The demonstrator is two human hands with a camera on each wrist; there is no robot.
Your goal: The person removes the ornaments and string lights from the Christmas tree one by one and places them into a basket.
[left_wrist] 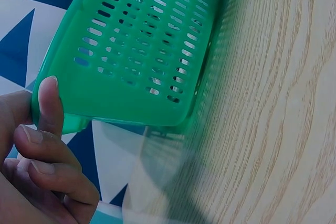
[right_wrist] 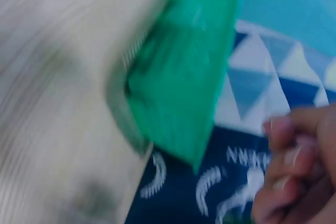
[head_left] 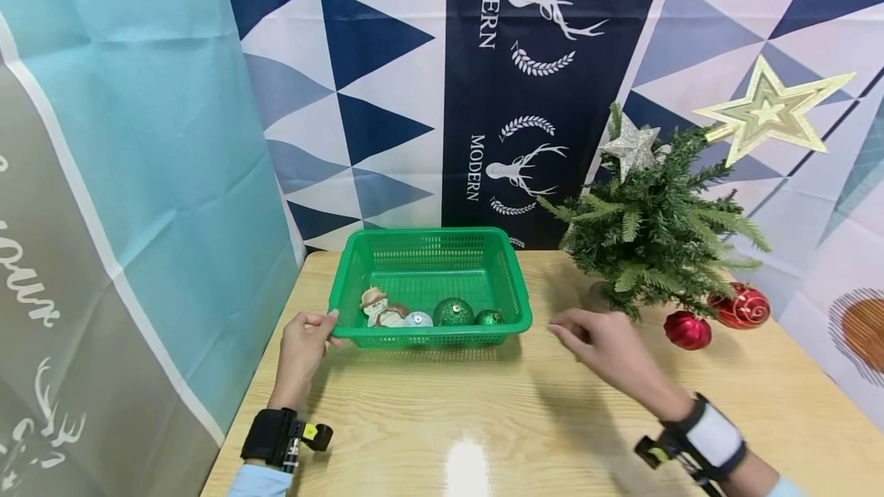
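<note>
A green plastic basket (head_left: 431,337) stands on the table against the back wall. My left hand (head_left: 304,347) pinches the rim at its front left corner between thumb and fingers; the left wrist view shows the thumb (left_wrist: 49,100) over that rim. In the basket lie a snowman ornament (head_left: 378,308), a white ball (head_left: 417,320) and two green glitter balls, one larger (head_left: 453,312) and one smaller (head_left: 489,318). Off the basket's right side, my right hand (head_left: 611,343) hovers with loosely bent fingers and nothing in them. The right wrist view is blurred.
A small artificial Christmas tree (head_left: 642,228) stands at the back right, bearing a silver star (head_left: 631,146) and a large gold star (head_left: 773,110). Two red balls, one ribbed (head_left: 687,330) and one swirled (head_left: 740,305), are at its lower right. Patterned cloth hangs behind.
</note>
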